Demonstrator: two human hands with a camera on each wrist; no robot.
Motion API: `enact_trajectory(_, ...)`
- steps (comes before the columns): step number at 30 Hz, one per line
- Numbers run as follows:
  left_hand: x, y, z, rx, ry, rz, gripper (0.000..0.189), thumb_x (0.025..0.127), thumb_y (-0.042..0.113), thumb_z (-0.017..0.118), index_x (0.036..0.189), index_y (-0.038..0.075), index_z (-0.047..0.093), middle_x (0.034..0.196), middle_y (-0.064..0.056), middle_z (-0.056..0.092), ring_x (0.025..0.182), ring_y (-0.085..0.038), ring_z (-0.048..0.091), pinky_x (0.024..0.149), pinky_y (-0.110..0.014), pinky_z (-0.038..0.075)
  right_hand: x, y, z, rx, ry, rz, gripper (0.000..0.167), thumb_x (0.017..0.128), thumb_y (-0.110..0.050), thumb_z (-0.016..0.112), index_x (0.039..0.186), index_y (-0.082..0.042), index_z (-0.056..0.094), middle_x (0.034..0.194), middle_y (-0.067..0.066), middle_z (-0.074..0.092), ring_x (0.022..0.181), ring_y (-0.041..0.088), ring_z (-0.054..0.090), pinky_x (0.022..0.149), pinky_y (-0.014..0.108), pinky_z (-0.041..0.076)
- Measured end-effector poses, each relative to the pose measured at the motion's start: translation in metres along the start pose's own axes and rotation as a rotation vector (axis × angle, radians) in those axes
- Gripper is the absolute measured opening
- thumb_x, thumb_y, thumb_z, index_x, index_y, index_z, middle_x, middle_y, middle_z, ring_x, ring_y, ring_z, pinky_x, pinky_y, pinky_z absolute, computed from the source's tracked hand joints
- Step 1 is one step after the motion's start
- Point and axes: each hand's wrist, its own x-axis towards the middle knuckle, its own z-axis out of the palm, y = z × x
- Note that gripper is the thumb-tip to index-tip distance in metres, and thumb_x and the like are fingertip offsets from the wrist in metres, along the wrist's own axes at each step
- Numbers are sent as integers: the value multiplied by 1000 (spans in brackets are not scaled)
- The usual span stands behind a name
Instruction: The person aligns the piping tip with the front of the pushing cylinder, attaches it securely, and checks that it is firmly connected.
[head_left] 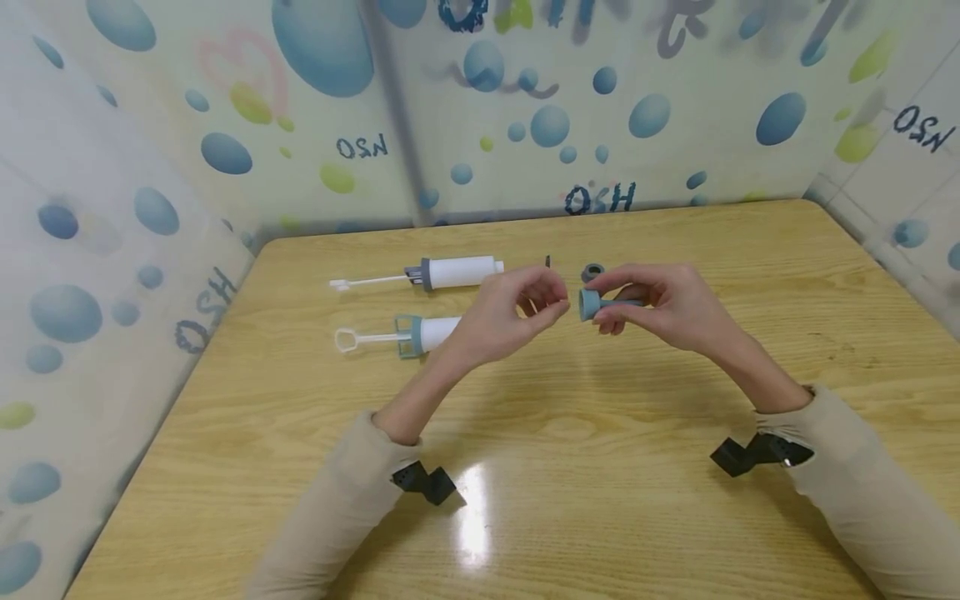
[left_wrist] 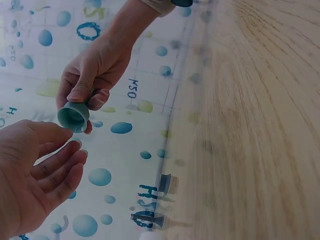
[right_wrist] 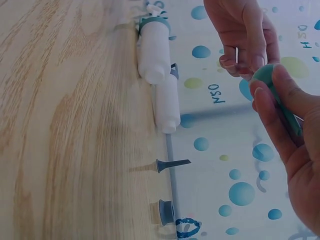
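Note:
My right hand (head_left: pixel 667 307) pinches a teal funnel-shaped nozzle (head_left: pixel 588 305) between thumb and fingers, its wide mouth turned toward the left hand and its thin stem running back under the palm. Its hollow inside shows in the left wrist view, where the nozzle (left_wrist: pixel 73 117) is seen mouth-on. The left hand (head_left: pixel 517 312) hovers just beside that mouth with fingers loosely bent, and nothing shows in its grasp. Whether a left fingertip touches the rim cannot be told. Behind the hands, a dark grey ring-shaped cap (head_left: pixel 592 272) and a small dark grey nozzle (right_wrist: pixel 172 164) stand on the table.
Left of the hands lie two white syringe-like tubes: one with a grey collar (head_left: pixel 453 272) farther back, one with a teal collar (head_left: pixel 408 337) nearer, partly hidden by the left hand. Both have white plunger rods. A patterned wall (head_left: pixel 480 179) borders the wooden table (head_left: pixel 585 500).

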Motion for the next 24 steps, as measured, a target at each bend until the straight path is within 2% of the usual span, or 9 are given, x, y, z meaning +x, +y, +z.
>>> enact_trajectory(4, -5, -3, -8, 45, -9, -12, 7, 97, 10, 68, 103, 5, 68, 89, -1, 69, 78, -9, 62, 70, -26, 54, 0, 0, 0, -15, -3, 17, 29, 89, 10, 70, 117, 3, 70, 83, 6, 76, 68, 15, 72, 62, 28, 59)
enact_trajectory(12, -19, -18, -23, 175, -8, -6, 11, 95, 10, 69, 104, 4, 69, 93, -3, 69, 85, -14, 62, 76, -39, 55, 1, 0, 1, -42, -8, 11, 31, 89, 12, 68, 118, 3, 70, 83, 7, 75, 68, 13, 72, 63, 26, 59)
enact_trajectory(18, -32, -29, -33, 263, -9, -16, 16, 93, 11, 72, 107, 3, 68, 100, -8, 69, 92, -25, 64, 80, -42, 54, 1, 0, 0, -62, -12, 20, 31, 89, 12, 69, 118, 2, 71, 83, 5, 75, 67, 12, 71, 63, 26, 59)
enact_trajectory(21, -39, -35, -39, 297, -24, -33, 21, 92, 11, 73, 110, 0, 68, 105, -13, 68, 96, -31, 63, 85, -45, 53, 1, 1, 1, -64, -10, 17, 31, 89, 12, 69, 118, 2, 71, 83, 6, 75, 67, 12, 71, 62, 25, 58)
enact_trajectory(24, -45, -38, -44, 338, -53, -79, 29, 91, 12, 75, 115, -1, 67, 111, -15, 67, 102, -31, 62, 91, -44, 51, 1, 0, 1, -63, -5, 26, 31, 89, 11, 69, 118, 2, 71, 83, 8, 75, 67, 12, 71, 63, 25, 58)
